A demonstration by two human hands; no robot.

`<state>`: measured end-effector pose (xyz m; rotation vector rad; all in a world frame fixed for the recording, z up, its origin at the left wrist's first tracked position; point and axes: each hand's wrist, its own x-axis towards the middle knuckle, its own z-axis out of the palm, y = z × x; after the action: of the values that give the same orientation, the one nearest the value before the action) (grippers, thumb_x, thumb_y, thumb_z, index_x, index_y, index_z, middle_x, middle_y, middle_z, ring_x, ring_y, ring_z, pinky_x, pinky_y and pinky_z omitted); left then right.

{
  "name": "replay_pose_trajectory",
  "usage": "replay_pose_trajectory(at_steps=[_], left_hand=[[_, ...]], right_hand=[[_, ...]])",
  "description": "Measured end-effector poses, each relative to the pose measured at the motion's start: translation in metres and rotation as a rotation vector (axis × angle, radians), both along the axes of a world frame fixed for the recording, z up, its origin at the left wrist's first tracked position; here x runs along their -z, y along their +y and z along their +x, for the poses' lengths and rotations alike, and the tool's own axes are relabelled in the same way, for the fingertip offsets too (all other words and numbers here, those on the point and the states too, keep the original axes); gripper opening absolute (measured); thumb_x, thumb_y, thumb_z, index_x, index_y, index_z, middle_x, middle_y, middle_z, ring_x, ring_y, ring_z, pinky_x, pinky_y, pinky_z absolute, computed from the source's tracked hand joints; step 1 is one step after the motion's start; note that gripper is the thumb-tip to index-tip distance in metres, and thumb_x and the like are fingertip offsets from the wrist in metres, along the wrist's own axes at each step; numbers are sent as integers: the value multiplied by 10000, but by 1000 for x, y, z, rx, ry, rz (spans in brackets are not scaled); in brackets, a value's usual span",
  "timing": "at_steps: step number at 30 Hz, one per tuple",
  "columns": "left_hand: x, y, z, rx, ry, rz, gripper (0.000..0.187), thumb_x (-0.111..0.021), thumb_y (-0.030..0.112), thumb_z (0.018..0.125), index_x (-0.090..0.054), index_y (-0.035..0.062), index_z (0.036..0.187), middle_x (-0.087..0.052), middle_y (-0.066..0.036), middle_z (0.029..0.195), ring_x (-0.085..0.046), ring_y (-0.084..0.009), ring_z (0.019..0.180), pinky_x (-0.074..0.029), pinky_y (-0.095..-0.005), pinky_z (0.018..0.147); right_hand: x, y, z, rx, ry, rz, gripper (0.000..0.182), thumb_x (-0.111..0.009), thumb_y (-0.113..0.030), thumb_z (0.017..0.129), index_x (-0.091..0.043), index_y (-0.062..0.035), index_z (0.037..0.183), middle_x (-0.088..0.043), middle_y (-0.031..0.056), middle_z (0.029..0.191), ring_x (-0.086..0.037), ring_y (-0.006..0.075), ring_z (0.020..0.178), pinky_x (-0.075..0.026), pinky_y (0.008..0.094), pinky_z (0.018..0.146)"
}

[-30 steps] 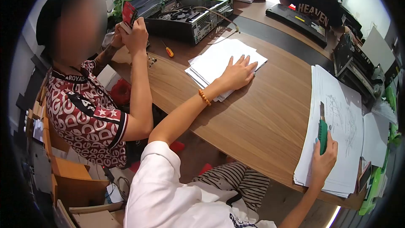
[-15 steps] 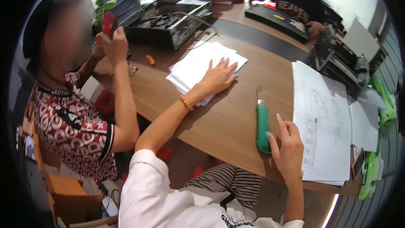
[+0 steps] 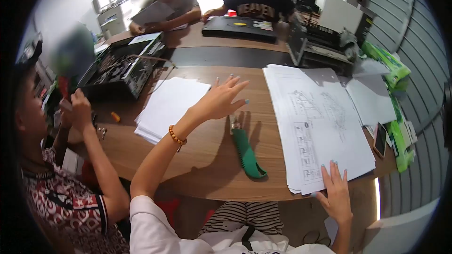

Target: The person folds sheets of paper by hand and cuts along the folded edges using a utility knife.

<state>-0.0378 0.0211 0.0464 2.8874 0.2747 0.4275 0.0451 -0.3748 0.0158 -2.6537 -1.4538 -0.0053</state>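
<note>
My left hand (image 3: 221,98) hovers over the wooden table with its fingers spread and nothing in it. It is just right of a stack of blank white paper (image 3: 172,101). A tool with a green, ridge-edged handle (image 3: 246,155) and a short metal end lies below that hand, between the two paper stacks. My right hand (image 3: 338,195) is open, fingertips resting on the near edge of a large stack of printed sheets (image 3: 310,113) that carry line drawings.
An opened computer case (image 3: 120,68) stands at the left, with a small orange object (image 3: 115,116) near it. Across the table, a person handles a flat black case (image 3: 240,29). A phone (image 3: 379,140) lies right of the sheets. Another person sits close on my left.
My left hand has lifted off the blank paper and moved right. My right hand has gone from beside the green-handled tool to the printed sheets. The view has turned right.
</note>
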Motion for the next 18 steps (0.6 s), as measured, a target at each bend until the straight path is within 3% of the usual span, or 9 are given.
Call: replay_pose_trajectory(at_steps=[1, 4, 6, 8, 9, 12, 13, 14, 18], left_hand=[[-5, -2, 10, 100, 95, 13, 515, -492, 328, 907, -367, 90, 1346, -349, -226, 1366, -261, -382, 1310, -237, -550, 1050], [-30, -15, 33, 312, 248, 47, 479, -514, 311, 902, -404, 124, 1329, -412, -192, 1337, -353, -340, 1268, -310, -463, 1041], [-51, -25, 45, 281, 476, -77, 457, -525, 290, 895, -438, 115, 1308, -469, -166, 1298, -445, -302, 1199, -367, -389, 1000], [-52, -18, 56, 328, 386, -58, 448, -522, 281, 895, -452, 103, 1300, -504, -150, 1269, -487, -301, 1148, -394, -361, 959], [-53, -16, 59, 324, 340, -75, 453, -525, 287, 894, -450, 103, 1301, -499, -153, 1275, -487, -302, 1148, -395, -360, 959], [-78, -18, 45, 290, 203, -126, 466, -523, 303, 886, -463, 55, 1277, -526, -177, 1231, -507, -323, 1115, -399, -360, 950], [-74, -4, 40, 319, 120, -28, 459, -522, 289, 889, -458, 58, 1281, -533, -177, 1222, -522, -319, 1097, -411, -363, 931], [-70, 11, 37, 358, 31, 68, 453, -522, 275, 892, -454, 61, 1286, -540, -177, 1212, -537, -314, 1079, -422, -367, 913], [-117, 10, -7, 19, 179, -104, 426, -503, 121, 898, -435, 79, 1316, -485, -150, 1302, -461, -259, 1198, -359, -349, 994]], right_hand=[[-1, -1, -5, -8, -16, -27, 807, -656, -480, 724, -380, -21, 1327, -297, 260, 1387, -285, 392, 1295, -210, 561, 1036], [-10, -2, -18, -67, 2, -64, 849, -663, -517, 683, -382, -45, 1330, -310, 247, 1382, -287, 392, 1293, -222, 550, 1039], [-15, -4, -17, -40, 22, -68, 828, -718, -417, 664, -379, -64, 1332, -321, 229, 1377, -296, 380, 1290, -244, 535, 1039], [-17, -10, -13, -88, 34, -74, 815, -757, -255, 650, -366, -74, 1342, -314, 220, 1383, -292, 370, 1293, -253, 516, 1047], [-21, -9, -14, -4, -38, -30, 750, -756, -118, 630, -420, -65, 1298, -384, 177, 1352, -360, 311, 1266, -293, 486, 1038], [-10, -23, 4, -45, -157, -66, 646, -739, -71, 631, -490, -59, 1227, -497, 125, 1262, -451, 252, 1202, -333, 460, 1020], [-14, -21, 5, -59, -169, 4, 485, -699, -60, 667, -558, -49, 1131, -595, 83, 1124, -539, 211, 1097, -368, 439, 999], [-16, -21, 6, -8, -171, -1, 485, -699, -60, 667, -558, -49, 1131, -595, 83, 1124, -539, 211, 1097, -368, 439, 999], [-22, -21, 8, -104, -248, -13, 254, -608, -94, 760, -618, -62, 1012, -642, 73, 1011, -589, 198, 1002, -398, 407, 974]])
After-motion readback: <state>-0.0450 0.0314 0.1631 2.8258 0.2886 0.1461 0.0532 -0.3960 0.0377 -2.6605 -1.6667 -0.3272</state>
